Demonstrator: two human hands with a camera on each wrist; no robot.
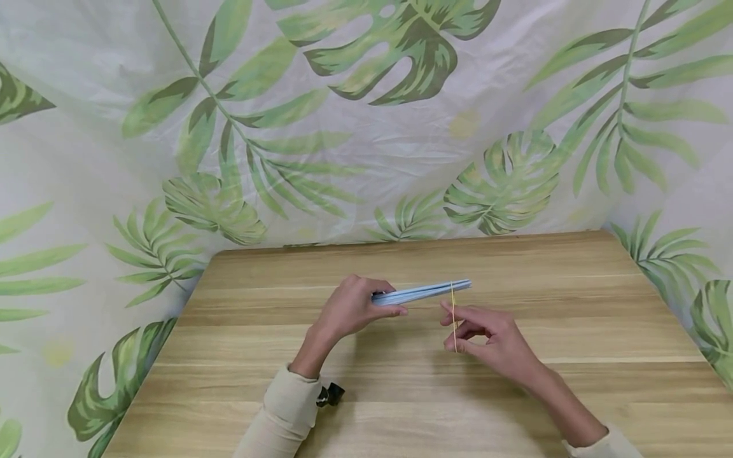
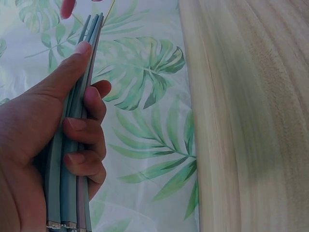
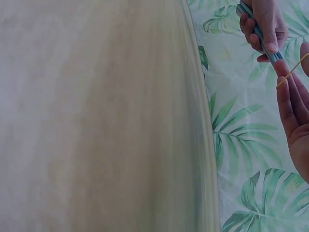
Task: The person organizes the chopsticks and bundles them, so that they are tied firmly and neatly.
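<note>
So there's a leaf-print sheet (image 1: 401, 159) behind the hands and a wooden worktop (image 1: 401, 407) underneath. Left hand (image 1: 352, 305) grips some blue chopsticks (image 1: 420, 293), tips out toward the right hand (image 1: 495, 336), whose fingers and thumb hold a yellow rubber band (image 1: 455, 324) stretched by those tips.

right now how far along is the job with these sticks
Done: the blue sticks are gathered in the left hand. In hand: the right hand holds the yellow band stretched at the sticks' far end. Probably left: securing it snugly around them, since it's pulled taut.
</note>
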